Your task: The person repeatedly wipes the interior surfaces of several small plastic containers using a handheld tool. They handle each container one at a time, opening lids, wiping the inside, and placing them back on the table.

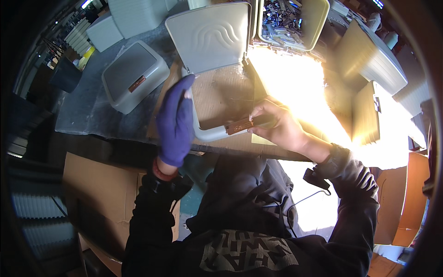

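Observation:
A grey plastic frame (pixel 211 135) lies on the worktable, its hinged lid (pixel 211 41) raised and bearing a wavy relief. At the frame's front rim is a copper-coloured latch piece (pixel 239 126) with raised marks. My bare right hand (pixel 280 126) pinches the right end of this piece between thumb and fingers. My left hand (pixel 175 119), in a purple glove, is beside the frame's left side with fingers stretched out, slightly blurred. Nothing shows in its grasp; whether it touches the frame is hard to tell.
Left stands a closed grey plastic box (pixel 135 76) with a similar latch. A bin of small metal parts (pixel 282 24) sits at the back right. Grey plastic pieces (pixel 377 55) stack at right. Glare covers the table (pixel 290 79). An open cardboard box (pixel 100 194) is below left.

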Demonstrator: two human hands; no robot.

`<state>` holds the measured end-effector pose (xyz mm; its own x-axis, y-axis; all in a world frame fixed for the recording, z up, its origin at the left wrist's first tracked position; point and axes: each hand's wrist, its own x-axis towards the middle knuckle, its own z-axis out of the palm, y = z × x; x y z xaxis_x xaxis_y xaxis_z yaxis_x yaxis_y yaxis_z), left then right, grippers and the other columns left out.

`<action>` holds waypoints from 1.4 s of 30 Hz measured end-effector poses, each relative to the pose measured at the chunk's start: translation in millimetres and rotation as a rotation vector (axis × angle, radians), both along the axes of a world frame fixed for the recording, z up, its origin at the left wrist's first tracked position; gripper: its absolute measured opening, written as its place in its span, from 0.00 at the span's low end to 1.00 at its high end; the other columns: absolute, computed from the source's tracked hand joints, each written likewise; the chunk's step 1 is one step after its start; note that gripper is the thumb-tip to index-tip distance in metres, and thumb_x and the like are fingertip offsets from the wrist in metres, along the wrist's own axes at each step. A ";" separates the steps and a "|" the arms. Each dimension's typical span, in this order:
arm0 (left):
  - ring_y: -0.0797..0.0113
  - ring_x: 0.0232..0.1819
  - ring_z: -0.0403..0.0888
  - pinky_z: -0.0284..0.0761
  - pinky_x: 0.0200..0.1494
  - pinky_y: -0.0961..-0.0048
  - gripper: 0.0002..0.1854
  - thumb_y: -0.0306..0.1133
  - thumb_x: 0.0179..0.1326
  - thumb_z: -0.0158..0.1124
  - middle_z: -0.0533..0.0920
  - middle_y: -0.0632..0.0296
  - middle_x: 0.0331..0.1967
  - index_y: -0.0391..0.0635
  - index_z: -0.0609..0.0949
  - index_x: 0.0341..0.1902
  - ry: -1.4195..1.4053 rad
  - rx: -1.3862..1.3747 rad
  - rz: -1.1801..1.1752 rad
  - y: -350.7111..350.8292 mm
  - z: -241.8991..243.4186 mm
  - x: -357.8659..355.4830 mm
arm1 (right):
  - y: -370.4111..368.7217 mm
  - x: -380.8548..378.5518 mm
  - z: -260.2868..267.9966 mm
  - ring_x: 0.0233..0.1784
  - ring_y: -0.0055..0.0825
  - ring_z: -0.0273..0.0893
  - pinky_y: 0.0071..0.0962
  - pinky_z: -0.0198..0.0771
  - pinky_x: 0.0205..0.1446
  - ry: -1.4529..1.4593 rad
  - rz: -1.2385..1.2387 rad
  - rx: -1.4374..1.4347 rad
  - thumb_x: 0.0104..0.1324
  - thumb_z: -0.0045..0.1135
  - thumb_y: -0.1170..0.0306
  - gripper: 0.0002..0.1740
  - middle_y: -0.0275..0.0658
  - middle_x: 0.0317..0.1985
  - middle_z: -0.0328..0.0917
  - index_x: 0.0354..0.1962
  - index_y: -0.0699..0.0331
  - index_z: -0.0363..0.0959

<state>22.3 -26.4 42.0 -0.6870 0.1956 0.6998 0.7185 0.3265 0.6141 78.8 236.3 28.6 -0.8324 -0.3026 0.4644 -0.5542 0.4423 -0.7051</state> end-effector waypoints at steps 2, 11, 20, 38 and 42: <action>0.55 0.62 0.79 0.74 0.63 0.64 0.23 0.29 0.75 0.53 0.79 0.47 0.63 0.38 0.73 0.71 -0.134 0.030 -0.151 16.8 -2.5 20.8 | -5.3 0.0 -1.6 0.49 0.39 0.79 0.35 0.75 0.54 0.076 -0.054 0.126 0.52 0.74 0.80 0.22 0.38 0.38 0.83 0.43 0.64 0.74; 0.46 0.48 0.80 0.77 0.51 0.56 0.29 0.49 0.63 0.68 0.81 0.50 0.48 0.43 0.76 0.61 0.205 -0.702 0.068 50.7 -40.1 33.5 | 9.9 4.1 9.1 0.57 0.50 0.79 0.45 0.73 0.62 0.459 0.002 0.683 0.57 0.74 0.67 0.37 0.50 0.45 0.82 0.59 0.70 0.62; 0.62 0.32 0.81 0.77 0.33 0.63 0.17 0.51 0.61 0.69 0.78 0.63 0.32 0.52 0.78 0.40 0.431 -0.655 -0.014 0.7 42.5 26.1 | -31.3 8.8 58.9 0.36 0.32 0.82 0.29 0.75 0.45 0.102 0.175 -0.024 0.53 0.78 0.67 0.45 0.39 0.30 0.79 0.63 0.63 0.59; 0.44 0.60 0.77 0.73 0.64 0.51 0.51 0.72 0.55 0.65 0.77 0.45 0.61 0.41 0.72 0.70 0.636 -0.651 0.353 50.7 131.4 -53.5 | 29.8 10.4 0.3 0.82 0.46 0.48 0.41 0.52 0.82 -0.069 -0.083 0.080 0.56 0.79 0.68 0.68 0.55 0.75 0.54 0.80 0.64 0.33; 0.53 0.50 0.78 0.72 0.62 0.54 0.43 0.68 0.58 0.66 0.79 0.56 0.48 0.41 0.78 0.61 -0.044 -0.648 0.020 31.1 100.7 -13.0 | 39.0 13.1 -9.6 0.84 0.46 0.44 0.44 0.46 0.84 -0.357 -0.228 -0.487 0.70 0.65 0.57 0.57 0.54 0.80 0.45 0.80 0.65 0.33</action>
